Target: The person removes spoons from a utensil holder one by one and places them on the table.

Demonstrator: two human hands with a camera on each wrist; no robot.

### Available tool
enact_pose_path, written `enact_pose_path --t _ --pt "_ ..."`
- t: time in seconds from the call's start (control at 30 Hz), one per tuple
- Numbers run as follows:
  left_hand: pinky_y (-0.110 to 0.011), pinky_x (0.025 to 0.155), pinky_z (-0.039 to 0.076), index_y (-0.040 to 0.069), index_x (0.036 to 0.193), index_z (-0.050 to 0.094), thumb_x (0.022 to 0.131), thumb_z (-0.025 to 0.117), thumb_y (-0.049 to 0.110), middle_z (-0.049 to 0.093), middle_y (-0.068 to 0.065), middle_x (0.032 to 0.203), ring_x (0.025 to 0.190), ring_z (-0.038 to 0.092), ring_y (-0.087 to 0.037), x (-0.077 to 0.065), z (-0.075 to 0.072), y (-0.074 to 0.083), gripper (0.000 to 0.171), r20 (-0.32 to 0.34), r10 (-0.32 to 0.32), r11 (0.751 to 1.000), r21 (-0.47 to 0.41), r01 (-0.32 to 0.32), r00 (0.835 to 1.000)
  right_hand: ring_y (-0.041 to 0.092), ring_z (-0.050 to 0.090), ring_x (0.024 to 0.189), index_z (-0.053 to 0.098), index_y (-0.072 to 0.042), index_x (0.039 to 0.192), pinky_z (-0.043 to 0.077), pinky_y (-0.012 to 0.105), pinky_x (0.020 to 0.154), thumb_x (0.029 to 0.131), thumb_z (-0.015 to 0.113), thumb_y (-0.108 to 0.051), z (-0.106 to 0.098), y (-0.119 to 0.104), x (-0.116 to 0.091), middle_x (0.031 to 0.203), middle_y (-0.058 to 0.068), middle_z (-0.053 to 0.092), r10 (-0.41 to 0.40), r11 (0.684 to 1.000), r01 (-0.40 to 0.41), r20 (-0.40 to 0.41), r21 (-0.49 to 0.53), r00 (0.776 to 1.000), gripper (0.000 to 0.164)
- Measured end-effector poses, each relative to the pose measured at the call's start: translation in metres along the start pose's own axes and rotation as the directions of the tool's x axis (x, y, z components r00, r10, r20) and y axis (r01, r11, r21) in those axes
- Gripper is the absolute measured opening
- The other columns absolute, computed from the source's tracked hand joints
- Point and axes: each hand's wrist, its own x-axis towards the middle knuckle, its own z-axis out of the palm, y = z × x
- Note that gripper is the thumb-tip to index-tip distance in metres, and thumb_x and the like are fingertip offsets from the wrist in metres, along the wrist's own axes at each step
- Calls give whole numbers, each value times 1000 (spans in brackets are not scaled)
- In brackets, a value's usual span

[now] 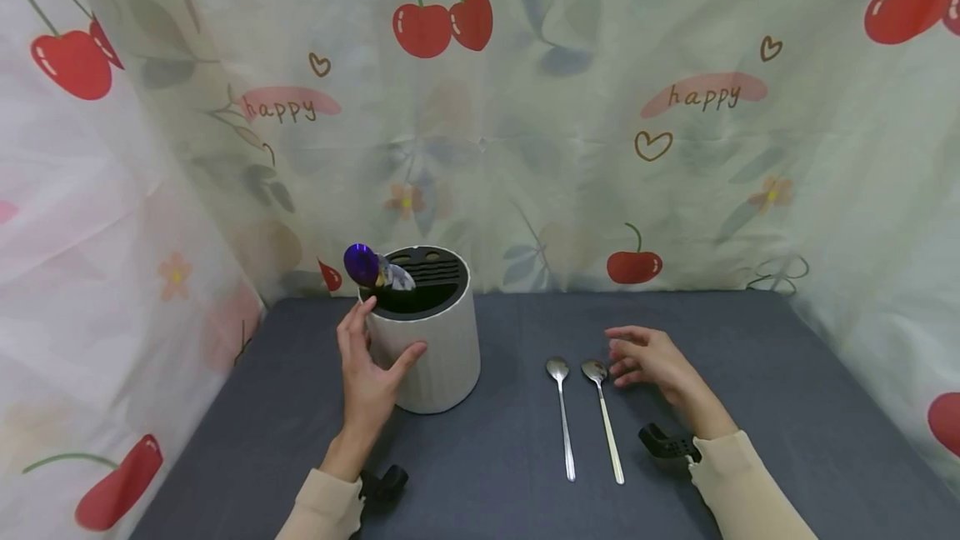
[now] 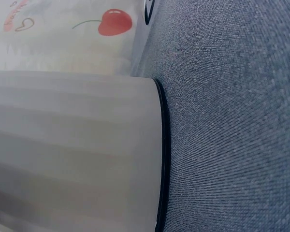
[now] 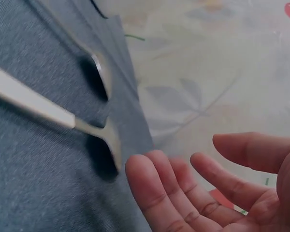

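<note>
Left hand (image 1: pixel 371 377) raised — thumb and fingers spread apart, right hand (image 1: pixel 663 365) hovering — fingers loosely bent

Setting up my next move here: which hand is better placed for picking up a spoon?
Likely the right hand: it's empty, beside the nearer spoon, while the left hand holds the container.

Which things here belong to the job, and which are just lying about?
Seemingly the job's:
- pale holder
- shiny purple item at its opening
- silver-handled spoon
- pale-handled spoon

Merely around:
- cherry-print backdrop
- dark tablecloth
- black wrist gear
</note>
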Motion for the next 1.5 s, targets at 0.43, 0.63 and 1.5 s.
enact_pose_path --t 0.43,0.63,1.5 --pt "-73 113 29 30 161 35 82 91 16 28 -15 159 149 29 -33 0 0 1 97 2 2 1000 -6 -2 1000 41 62 124 45 2 153 58 45 94 109 58 -28 -3 -16 -9 145 33 51 -137 990 135 80 35 987 55" --pt "-73 114 29 31 161 35 83 90 16 28 -14 159 150 28 -34 -1 1 0 97 0 -7 1000 0 7 1000 47 53 134 40 1 157 57 46 96 109 57 -28 -4 -23 -13 157 29 40 -173 984 165 120 73 978 58" --pt "-74 112 30 21 159 37 78 92 8 28 -16 159 148 29 -37 1 0 0 99 5 0 1000 -16 0 1000 29 57 134 43 0 155 52 35 105 110 57 -26 2 -60 -22 153 21 47 -263 964 257 127 65 956 55"
